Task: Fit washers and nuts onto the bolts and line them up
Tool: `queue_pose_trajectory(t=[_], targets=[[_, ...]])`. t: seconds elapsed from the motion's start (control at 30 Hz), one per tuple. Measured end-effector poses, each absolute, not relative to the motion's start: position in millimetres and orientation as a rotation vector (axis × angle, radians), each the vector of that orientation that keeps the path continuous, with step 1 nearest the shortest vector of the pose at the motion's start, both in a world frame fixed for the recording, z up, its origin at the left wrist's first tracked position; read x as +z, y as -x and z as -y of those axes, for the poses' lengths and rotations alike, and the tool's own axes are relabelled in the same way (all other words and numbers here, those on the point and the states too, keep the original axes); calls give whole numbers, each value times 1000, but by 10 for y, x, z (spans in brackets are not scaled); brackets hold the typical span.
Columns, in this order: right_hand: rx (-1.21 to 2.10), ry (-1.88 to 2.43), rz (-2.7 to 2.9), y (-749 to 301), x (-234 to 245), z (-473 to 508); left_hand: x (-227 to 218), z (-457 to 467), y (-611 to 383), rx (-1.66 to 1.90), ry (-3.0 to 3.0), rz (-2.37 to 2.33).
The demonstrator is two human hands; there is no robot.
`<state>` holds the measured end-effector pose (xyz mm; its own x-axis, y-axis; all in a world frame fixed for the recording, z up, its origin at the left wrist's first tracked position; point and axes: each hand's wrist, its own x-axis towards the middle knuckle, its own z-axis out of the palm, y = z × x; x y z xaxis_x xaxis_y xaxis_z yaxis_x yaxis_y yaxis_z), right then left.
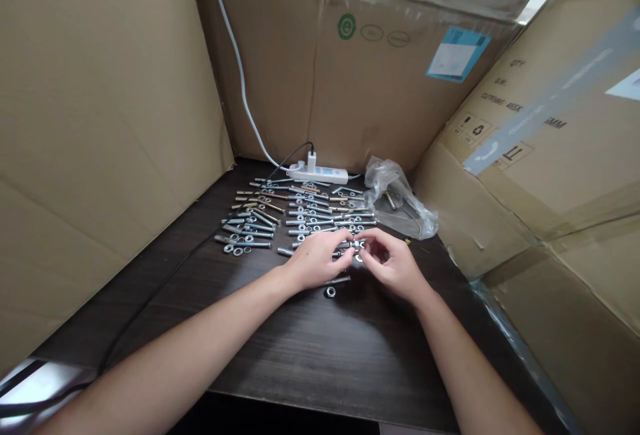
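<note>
Above the near end of the hardware rows, both hands meet at the fingertips. My left hand (317, 260) is closed, its thumb and forefinger pinching a metal bolt, mostly covered by the fingers. My right hand (394, 263) pinches a hex nut (357, 244) at the bolt's right end. Just in front of my left hand, a bolt (339, 280) and a loose nut (331, 292) lie on the dark table (310, 355). Several expansion bolts (255, 244) with washers (237, 251) and nuts lie beyond in rough columns, some silvery, some brassy.
A white power strip (325, 174) with a plugged-in adapter sits at the back. Beside it on the right is a clear plastic bag (400, 188). A black cable (170, 275) crosses the table's left side. Cardboard walls (280, 55) enclose the left, back and right.
</note>
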<state>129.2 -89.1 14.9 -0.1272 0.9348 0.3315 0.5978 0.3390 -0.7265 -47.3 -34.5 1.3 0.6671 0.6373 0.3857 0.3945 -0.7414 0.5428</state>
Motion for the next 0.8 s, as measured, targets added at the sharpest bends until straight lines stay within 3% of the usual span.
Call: queue_pose_trajectory(t=[0.8], targets=[[552,1466,1863,-1336,152,858,19,356,478,750,-2476,-878]])
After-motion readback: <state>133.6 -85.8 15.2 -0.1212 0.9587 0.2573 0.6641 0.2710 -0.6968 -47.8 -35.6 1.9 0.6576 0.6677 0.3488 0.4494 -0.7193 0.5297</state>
